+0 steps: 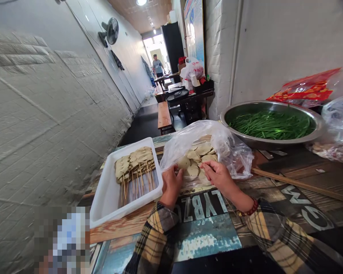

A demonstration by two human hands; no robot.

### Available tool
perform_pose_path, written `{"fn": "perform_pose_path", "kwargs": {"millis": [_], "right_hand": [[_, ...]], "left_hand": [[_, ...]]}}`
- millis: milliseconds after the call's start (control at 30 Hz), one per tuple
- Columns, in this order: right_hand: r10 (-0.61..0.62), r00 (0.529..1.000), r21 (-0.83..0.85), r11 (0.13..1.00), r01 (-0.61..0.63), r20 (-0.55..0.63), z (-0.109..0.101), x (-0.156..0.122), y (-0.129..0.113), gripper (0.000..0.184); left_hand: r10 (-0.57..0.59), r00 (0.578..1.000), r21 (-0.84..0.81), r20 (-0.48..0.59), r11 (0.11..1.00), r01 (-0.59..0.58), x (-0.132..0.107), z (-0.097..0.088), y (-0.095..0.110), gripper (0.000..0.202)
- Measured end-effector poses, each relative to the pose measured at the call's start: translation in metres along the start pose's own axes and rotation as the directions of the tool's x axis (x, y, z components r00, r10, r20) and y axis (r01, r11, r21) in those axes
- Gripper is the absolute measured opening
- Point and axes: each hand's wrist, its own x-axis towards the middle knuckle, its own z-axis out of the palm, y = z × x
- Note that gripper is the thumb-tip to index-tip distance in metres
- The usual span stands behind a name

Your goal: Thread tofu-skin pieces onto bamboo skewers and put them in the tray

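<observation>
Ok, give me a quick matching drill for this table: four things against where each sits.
Things:
1. white tray
2. clear bag
3. steel bowl
4. red packet

Places:
A. behind the bowl, far right
B. at the left hand and right hand, holding beige slices
C. left of both hands, holding skewered slices
D. back right, full of green stalks

Pairs: 1-C, 2-B, 3-D, 4-A.

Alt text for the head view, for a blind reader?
The left hand and right hand rest at the mouth of a clear plastic bag of pale slices on a table. A white tray of skewered slices lies left of them; a steel bowl of greens stands behind.
</observation>
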Motion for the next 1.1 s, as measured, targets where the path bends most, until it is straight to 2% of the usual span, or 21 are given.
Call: {"fn": "perform_pose_path", "kwargs": {"millis": [133,300,500,700,867,933,1000,1100], "right_hand": [[-0.002,1.0,-0.065,0.998,0.002,-0.008,0.002,0.0,0.002,0.029],[0.01,1.0,-0.105,0.994,-0.012,-0.018,0.003,0.001,0.0,0.026],[0.007,1.0,-0.095,0.995,-0.009,-0.019,0.003,0.003,0.007,0.028],[-0.005,0.999,-0.106,0.994,0.0,-0.046,0.0,0.006,0.014,0.029],[-0.034,0.997,-0.149,0.988,0.024,-0.065,-0.001,0.006,0.014,0.03],[-0.031,0.997,-0.151,0.988,0.02,-0.067,-0.001,0.005,0.014,0.03],[-0.029,0.998,-0.144,0.989,0.02,-0.063,-0.001,0.005,0.014,0.029],[-0.023,0.998,-0.134,0.991,0.015,-0.06,-0.001,0.004,0.012,0.03]], "left_hand": [[-0.002,1.0,-0.111,-0.022,0.994,0.0,0.003,0.002,0.001,0.016],[-0.113,0.993,-0.229,-0.043,0.968,0.1,0.01,0.01,-0.001,0.016],[0.007,1.0,-0.203,-0.021,0.979,-0.012,0.008,0.006,0.005,0.012],[-0.131,0.991,-0.343,-0.02,0.932,0.117,0.008,0.002,0.012,0.011],[-0.143,0.989,-0.401,0.028,0.905,0.142,0.009,0.002,0.011,0.007],[-0.184,0.983,-0.443,0.005,0.881,0.167,0.009,0.005,0.008,0.006],[-0.249,0.968,-0.514,-0.019,0.833,0.204,0.009,0.007,0.006,0.013],[-0.28,0.959,-0.649,0.04,0.723,0.238,0.008,0.006,0.005,0.024]]}}
